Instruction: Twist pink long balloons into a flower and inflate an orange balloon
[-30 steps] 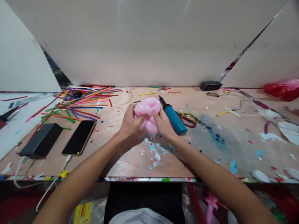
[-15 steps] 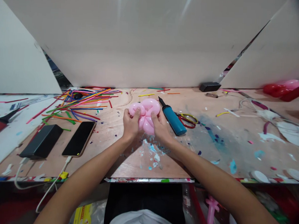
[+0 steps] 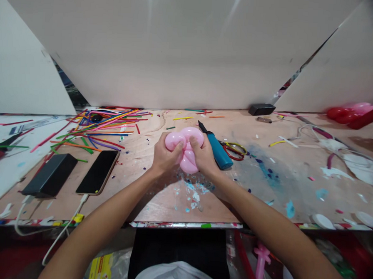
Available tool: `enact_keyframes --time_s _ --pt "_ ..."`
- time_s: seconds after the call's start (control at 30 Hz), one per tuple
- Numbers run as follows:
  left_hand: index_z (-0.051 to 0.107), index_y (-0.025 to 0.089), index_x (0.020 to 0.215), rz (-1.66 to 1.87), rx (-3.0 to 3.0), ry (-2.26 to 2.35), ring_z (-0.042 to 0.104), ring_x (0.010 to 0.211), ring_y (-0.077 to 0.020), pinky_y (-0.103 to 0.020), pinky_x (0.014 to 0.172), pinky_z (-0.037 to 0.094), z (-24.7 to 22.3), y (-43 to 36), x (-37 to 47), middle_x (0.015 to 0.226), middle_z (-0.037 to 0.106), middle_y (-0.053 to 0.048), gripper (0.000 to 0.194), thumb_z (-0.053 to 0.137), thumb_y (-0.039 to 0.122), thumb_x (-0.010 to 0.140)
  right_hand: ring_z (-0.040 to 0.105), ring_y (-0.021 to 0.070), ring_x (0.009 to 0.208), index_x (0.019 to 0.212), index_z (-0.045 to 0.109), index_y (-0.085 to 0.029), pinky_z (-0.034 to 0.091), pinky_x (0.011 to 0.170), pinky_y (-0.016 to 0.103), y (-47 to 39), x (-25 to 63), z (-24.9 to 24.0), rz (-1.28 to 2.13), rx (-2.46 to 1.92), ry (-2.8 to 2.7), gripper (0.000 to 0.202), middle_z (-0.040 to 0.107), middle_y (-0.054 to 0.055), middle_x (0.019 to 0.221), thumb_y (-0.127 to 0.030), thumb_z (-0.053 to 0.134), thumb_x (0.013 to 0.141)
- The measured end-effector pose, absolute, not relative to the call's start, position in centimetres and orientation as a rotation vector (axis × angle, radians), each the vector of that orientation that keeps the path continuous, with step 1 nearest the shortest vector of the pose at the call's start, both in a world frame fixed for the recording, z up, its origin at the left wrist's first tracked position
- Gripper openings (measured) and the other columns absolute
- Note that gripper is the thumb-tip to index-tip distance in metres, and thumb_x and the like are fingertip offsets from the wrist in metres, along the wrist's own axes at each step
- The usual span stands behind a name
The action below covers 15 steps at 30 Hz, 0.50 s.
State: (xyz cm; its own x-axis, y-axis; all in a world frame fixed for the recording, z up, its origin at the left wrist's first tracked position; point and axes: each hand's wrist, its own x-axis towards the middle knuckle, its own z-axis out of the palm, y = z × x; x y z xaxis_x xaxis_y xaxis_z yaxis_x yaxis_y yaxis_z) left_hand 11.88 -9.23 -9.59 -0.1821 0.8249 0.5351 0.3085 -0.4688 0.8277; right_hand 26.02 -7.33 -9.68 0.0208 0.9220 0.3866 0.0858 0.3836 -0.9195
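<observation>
Between my two hands is a pink twisted balloon [image 3: 190,161], its rounded loops bunched around a central twist above the wooden table [image 3: 161,200]. My left hand [image 3: 167,155] is closed on its left side, thumb pressed near the middle. On the other side my right hand [image 3: 203,155] grips it, thumb on top by the twist. Fingers under the balloon are hidden. Just right of my right hand lies a blue balloon pump [image 3: 218,151] with a black nozzle. Scissors [image 3: 235,150] with yellow and red handles rest beside the pump.
Many uninflated balloons [image 3: 112,125] are heaped at the back left. A phone [image 3: 97,172] and a black box [image 3: 50,175], both with white cables, lie at the left. A small black block [image 3: 262,109] stands by the white back panel [image 3: 178,51]. Red balloons [image 3: 342,114] sit far right.
Both hands have come closer together around the pink balloon, and it has turned and shifted slightly right and down. The left hand's fingers now wrap further over it.
</observation>
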Motion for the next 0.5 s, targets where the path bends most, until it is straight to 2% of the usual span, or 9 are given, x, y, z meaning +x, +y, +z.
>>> enact_keyframes --time_s 0.2,0.5 --pt "0.058 0.017 0.087 1.799 1.354 1.329 0.054 0.074 -0.0149 -0.028 0.070 0.048 -9.3 -8.8 12.6 0.081 0.060 -0.003 0.040 0.065 0.056 0.082 0.061 0.0245 0.110 0.112 0.056 -0.023 0.047 0.100 0.040 -7.5 26.0 -9.3 0.771 -0.894 -1.359 0.049 0.065 0.009 0.116 -0.065 0.051 0.088" --pt "0.064 0.015 0.092 1.676 1.456 1.177 0.058 0.075 -0.0150 -0.027 0.070 0.048 -9.9 -7.9 11.7 0.085 0.066 -0.004 0.042 0.069 0.055 0.079 0.061 0.0252 0.111 0.112 0.057 -0.021 0.047 0.099 0.043 -6.7 26.3 -10.4 0.873 -0.920 -1.351 0.054 0.064 0.012 0.118 -0.068 0.049 0.087"
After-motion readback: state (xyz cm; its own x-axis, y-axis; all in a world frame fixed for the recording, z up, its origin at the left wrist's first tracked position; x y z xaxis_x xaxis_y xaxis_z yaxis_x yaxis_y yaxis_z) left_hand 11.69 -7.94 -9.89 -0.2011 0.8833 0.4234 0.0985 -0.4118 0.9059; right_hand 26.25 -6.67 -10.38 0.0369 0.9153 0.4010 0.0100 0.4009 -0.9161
